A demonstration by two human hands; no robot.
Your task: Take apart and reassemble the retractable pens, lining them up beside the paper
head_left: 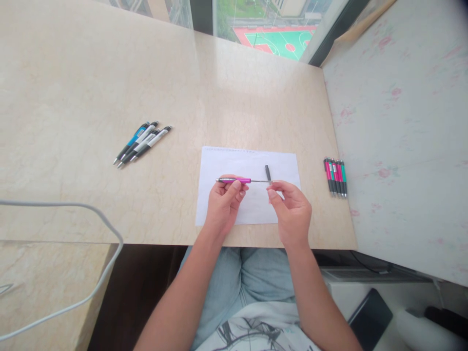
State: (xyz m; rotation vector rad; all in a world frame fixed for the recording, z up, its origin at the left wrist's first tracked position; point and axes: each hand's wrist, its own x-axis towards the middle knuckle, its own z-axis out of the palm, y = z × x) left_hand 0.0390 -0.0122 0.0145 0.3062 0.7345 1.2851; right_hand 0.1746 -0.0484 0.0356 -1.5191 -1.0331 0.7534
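My left hand pinches the magenta front half of a pen over a white sheet of paper. A thin refill sticks out of that barrel to the right. My right hand pinches the refill's far end with its fingertips. A short dark pen part lies on the paper just behind the refill.
Several blue and white pens lie in a bunch at the left of the marble table. Several pink and teal pens lie at its right edge. A grey cable loops at the left. A window is at the far edge.
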